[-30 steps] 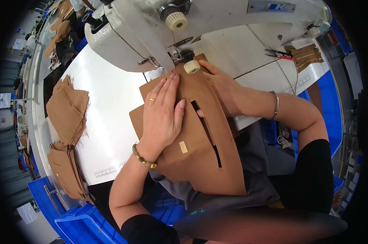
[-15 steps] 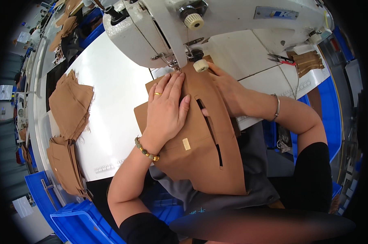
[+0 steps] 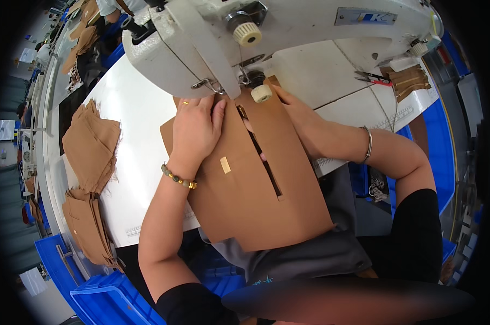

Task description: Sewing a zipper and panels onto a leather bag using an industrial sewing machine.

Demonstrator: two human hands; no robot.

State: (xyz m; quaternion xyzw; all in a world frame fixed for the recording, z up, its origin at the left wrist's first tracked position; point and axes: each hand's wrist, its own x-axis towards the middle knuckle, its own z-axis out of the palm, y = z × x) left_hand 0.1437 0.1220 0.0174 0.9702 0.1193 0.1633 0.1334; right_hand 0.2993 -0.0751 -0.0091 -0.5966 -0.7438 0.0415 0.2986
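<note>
A brown fabric panel [image 3: 250, 216] with a long slit and a small pale tab lies under the head of a white sewing machine [image 3: 169, 59], its near end over my lap. My left hand [image 3: 195, 127] rests flat on the panel left of the slit, fingers stretched toward the needle area; the machine head partly hides the fingertips. My right hand [image 3: 299, 119] grips the panel's right edge, partly beneath it. Bits of its fingers show through the slit. The needle tip is hidden.
Stacked brown fabric pieces [image 3: 90, 146] lie at the left of the white table [image 3: 139, 124], with another stack [image 3: 85, 225] nearer. Red-and-black thread snips [image 3: 374, 79] and brown strips [image 3: 410, 82] sit at the right. Blue bins [image 3: 109, 298] stand below. Another person's arm [image 3: 114, 13] shows far left.
The panel has shifted left and slightly away from me, turning a little. My left hand has slid left with it, off the slit's edge. More of my right fingers shows through the slit.
</note>
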